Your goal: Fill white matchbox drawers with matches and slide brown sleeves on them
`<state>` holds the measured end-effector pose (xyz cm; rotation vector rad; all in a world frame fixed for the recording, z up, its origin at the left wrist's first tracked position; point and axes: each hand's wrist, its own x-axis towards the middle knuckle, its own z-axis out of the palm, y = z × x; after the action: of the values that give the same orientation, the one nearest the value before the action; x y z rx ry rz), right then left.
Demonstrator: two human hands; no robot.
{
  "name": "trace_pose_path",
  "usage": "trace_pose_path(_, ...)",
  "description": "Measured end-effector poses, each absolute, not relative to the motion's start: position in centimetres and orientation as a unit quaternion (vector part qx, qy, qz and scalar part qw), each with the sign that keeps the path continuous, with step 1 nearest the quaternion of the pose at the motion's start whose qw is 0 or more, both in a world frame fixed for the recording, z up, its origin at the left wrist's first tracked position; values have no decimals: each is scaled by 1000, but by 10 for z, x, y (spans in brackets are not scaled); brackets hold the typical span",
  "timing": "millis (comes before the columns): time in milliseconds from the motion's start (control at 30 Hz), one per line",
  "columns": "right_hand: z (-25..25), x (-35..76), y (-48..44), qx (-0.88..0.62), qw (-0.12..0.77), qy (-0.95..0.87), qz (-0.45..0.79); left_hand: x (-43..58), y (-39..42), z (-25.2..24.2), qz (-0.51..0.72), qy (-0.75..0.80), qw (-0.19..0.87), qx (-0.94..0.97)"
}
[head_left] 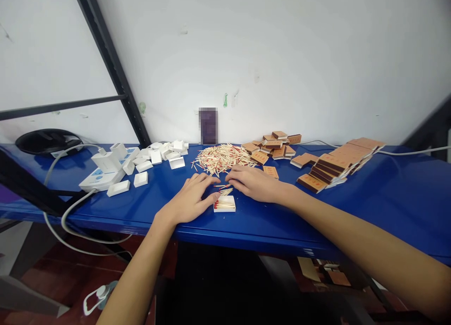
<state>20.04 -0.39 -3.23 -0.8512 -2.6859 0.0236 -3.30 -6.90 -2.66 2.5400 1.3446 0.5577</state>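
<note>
A small white matchbox tray, partly filled with red-tipped matches, lies near the table's front edge. A few loose matches lie just behind it, between my two hands. My left hand reaches in from the left with its fingers stretched and its thumb apart, the thumb tip at the tray's left back corner. On the right, my right hand lies low over the table, fingers extended and their tips beside the loose matches. Neither hand visibly grips anything. Behind both hands spreads a large pile of matches.
Empty white trays and a power strip with plugs and cables occupy the left. Orange-brown matchbox sleeves are heaped behind right, with stacked matchboxes farther right. A dark pixelated object stands against the wall.
</note>
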Motion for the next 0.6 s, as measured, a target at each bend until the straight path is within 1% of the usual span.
trace_pose_path(100,-27,205,-5,-332,173,-927,-9,-33,-68,-28,176,469,91,861)
trace_pose_path(267,-20,213,-6,-411,136,-901,14,-32,-68,-26,172,483,77,855)
trace_pose_path(433,-25,214,-1,-412,112,-904,13,-32,-68,-25,166,477,84,859)
trace_pose_path(600,-30,212,3,-378,109,-918,51,-32,-68,-26,167,472,87,861)
